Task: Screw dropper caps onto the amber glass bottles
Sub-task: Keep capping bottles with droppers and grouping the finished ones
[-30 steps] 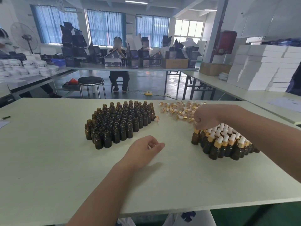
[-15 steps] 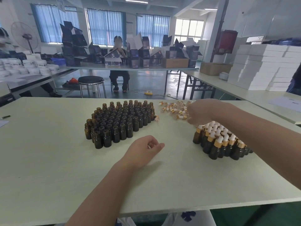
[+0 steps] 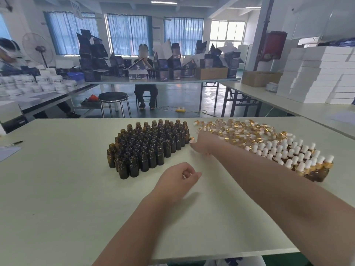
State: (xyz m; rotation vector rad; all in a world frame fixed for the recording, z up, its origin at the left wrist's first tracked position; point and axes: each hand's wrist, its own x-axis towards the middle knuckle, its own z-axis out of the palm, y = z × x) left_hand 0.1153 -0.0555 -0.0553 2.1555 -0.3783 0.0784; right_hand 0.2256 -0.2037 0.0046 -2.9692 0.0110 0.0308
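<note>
Amber glass fills the middle of the pale bench (image 3: pixel 57 189), but at the far left edge lie only a pen (image 3: pixel 14 144) and a sheet of paper (image 3: pixel 7 153). Next stands a tight cluster of uncapped amber bottles (image 3: pixel 148 146), all upright with open necks. In front of that cluster, nearer the person, the left hand (image 3: pixel 175 182) rests on the bench with its fingers (image 3: pixel 194 176) loosely curled toward the palm and holding nothing; it is apart from the nearest bottles. The right hand (image 3: pixel 203 144) reaches across to the cluster's right edge, its fingers (image 3: pixel 195 147) just beside a single gold dropper cap (image 3: pixel 191 139) that sits against the outermost bottle. The hand is blurred, so I cannot tell whether the fingers pinch that cap or merely touch it. Behind and to the right of this hand lies a loose heap of dropper caps (image 3: pixel 240 129), gold collars with white bulbs. Farthest right, partly behind the right forearm, stands a group of capped bottles (image 3: pixel 299 160).
</note>
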